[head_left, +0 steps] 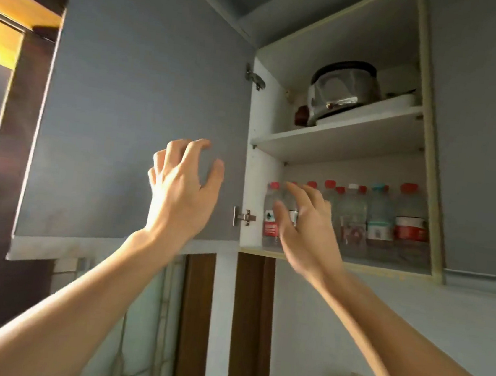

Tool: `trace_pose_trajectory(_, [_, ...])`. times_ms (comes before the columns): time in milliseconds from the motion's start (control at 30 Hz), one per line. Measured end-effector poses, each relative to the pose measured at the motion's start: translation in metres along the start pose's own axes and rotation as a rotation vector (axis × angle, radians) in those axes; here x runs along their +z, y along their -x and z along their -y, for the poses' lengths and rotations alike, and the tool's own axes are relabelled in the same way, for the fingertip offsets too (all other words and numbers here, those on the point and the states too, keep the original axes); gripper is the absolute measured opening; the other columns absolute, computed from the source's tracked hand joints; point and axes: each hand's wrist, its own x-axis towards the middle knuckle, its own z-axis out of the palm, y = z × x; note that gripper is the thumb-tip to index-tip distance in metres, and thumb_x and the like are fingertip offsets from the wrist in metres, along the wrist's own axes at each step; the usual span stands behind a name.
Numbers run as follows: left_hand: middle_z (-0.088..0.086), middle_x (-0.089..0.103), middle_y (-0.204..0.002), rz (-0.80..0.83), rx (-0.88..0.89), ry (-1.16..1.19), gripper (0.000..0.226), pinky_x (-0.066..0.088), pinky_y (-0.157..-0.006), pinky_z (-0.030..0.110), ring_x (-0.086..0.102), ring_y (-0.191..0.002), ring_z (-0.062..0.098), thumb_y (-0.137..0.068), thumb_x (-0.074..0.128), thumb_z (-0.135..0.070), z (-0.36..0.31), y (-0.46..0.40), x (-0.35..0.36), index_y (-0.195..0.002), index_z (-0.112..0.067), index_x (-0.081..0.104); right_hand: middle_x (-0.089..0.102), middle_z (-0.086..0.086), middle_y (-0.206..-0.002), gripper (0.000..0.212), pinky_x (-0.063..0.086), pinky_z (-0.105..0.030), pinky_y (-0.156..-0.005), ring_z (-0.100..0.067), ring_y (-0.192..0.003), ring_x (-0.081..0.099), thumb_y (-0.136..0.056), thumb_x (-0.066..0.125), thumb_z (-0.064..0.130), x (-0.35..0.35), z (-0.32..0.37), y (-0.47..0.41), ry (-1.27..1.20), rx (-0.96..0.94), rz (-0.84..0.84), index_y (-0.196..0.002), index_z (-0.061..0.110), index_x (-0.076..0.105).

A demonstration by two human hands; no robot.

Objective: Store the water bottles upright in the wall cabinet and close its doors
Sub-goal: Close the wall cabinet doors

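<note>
Both hands (182, 192) (307, 225) empty, fingers loose; right one hides some upright water bottles (382, 215).

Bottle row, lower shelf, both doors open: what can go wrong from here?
1. The right hand reaches in at the leftmost bottle; the water bottles stand close together, so a nudge might topple neighbours.
2. The left hand hovers at the left door, fingers loosely curled; swinging it shut now could catch the right arm.
3. The right door is open too and easy to forget.
</note>
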Motion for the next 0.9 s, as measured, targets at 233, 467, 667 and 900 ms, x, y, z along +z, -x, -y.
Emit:
trace_pose_trajectory(233, [0.014, 0.013, -0.163, -0.172, -0.071, -0.426, 0.054, 0.003, -0.12, 0.055, 0.007, -0.151, 0.037, -0.097, 0.054, -0.042, 0.104, -0.03, -0.089, -0.145, -0.022, 0.041, 0.032, -0.004, -0.157, 0.055, 0.029, -0.036, -0.118, -0.024, -0.144, 0.025, -0.104, 0.047, 0.044, 0.129, 0.112, -0.012, -0.154, -0.024, 0.132, -0.153, 0.021, 0.038])
trace_pose_trajectory(467, [0.015, 0.024, -0.159, 0.013, -0.373, -0.251, 0.076, 0.041, -0.099, 0.056, 0.046, -0.127, 0.049, -0.096, 0.049, -0.05, 0.159, -0.046, -0.11, -0.157, -0.026, 0.009, 0.018, -0.002, -0.164, 0.057, 0.022, -0.036, -0.118, -0.021, -0.149, 0.011, -0.105, 0.044, 0.044, 0.174, 0.154, -0.018, -0.197, -0.024, 0.24, -0.157, 0.028, 0.028])
trace_pose_trajectory(667, [0.014, 0.053, -0.138, -0.095, -0.315, -0.173, 0.066, 0.049, -0.092, 0.053, 0.058, -0.11, 0.046, -0.095, 0.054, -0.042, 0.171, -0.038, -0.111, -0.152, -0.018, 0.028, 0.023, 0.0, -0.162, 0.058, 0.024, -0.038, -0.118, -0.019, -0.15, 0.016, -0.104, 0.046, 0.046, 0.145, 0.145, -0.021, -0.148, -0.046, 0.184, -0.156, 0.029, 0.029])
trace_pose_trajectory(900, [-0.008, 0.073, -0.104, 0.244, -0.076, 0.675, 0.02, 0.061, -0.076, 0.046, 0.071, -0.092, 0.016, -0.098, 0.051, -0.046, 0.155, -0.025, -0.119, -0.116, -0.04, 0.058, 0.029, 0.007, -0.16, 0.059, 0.029, -0.028, -0.113, -0.011, -0.146, 0.028, -0.104, 0.045, 0.048, 0.101, 0.142, -0.018, -0.129, -0.079, 0.07, -0.157, 0.031, 0.028])
